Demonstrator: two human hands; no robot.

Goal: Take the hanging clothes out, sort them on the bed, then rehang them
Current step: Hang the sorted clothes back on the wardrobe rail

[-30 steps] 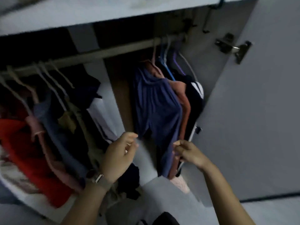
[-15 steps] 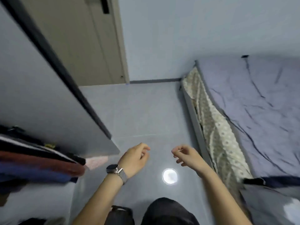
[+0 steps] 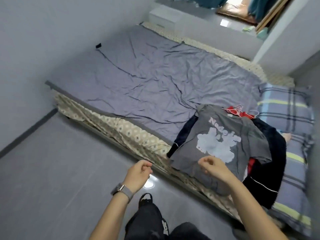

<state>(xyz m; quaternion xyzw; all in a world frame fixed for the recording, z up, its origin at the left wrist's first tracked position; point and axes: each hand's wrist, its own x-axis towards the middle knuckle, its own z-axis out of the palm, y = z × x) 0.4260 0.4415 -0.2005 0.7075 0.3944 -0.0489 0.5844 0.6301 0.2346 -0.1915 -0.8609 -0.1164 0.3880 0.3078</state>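
Observation:
A pile of clothes lies on the near right part of the bed [image 3: 147, 80]. On top is a grey T-shirt [image 3: 223, 141] with a pale blue print, spread flat and hanging a little over the bed's edge. Under it lie a dark navy garment [image 3: 270, 163] and a red one [image 3: 242, 114], with pink hangers [image 3: 237, 109] at the far end. My left hand [image 3: 138, 174] hovers over the floor in front of the bed, fingers loosely curled, holding nothing. My right hand [image 3: 213, 168] hovers just above the T-shirt's near hem, also loosely curled and empty. The wardrobe is out of view.
A plaid blue pillow [image 3: 285, 111] lies at the right end of the bed. A black cable and small plug [image 3: 98, 45] lie on the sheet at the far left. A white drawer unit [image 3: 164, 18] stands beyond the bed. Grey floor [image 3: 52, 170] spreads to the left.
My view has swung from the wardrobe, past the floor and door, onto the bed with the pile of clothes. Both hands stay raised, loosely curled and empty.

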